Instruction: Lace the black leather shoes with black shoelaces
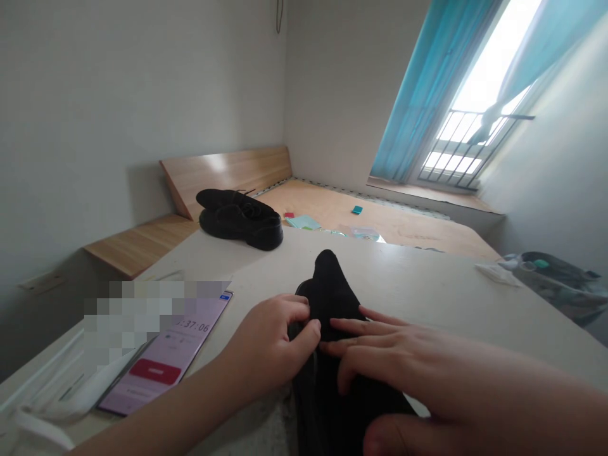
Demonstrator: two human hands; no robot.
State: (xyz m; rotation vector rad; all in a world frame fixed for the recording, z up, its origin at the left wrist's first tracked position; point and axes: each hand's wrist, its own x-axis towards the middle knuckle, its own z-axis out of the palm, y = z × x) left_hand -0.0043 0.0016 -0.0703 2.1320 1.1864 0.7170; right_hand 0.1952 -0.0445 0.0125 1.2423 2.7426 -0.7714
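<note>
left fingers [306,341], right fingers [363,327] on black fabric [330,288]

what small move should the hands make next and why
Perhaps slide the right hand slightly forward along the black item, smoothing it: the right fingers lie spread on it, while the left hand holds its left edge, likely steadying it.

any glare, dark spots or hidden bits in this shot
Head view: window blown out to white, glare spot on the wooden headboard; head view: black item under the right hand too dark for much detail; head view: blocky pixelation over part of the phone.
</note>
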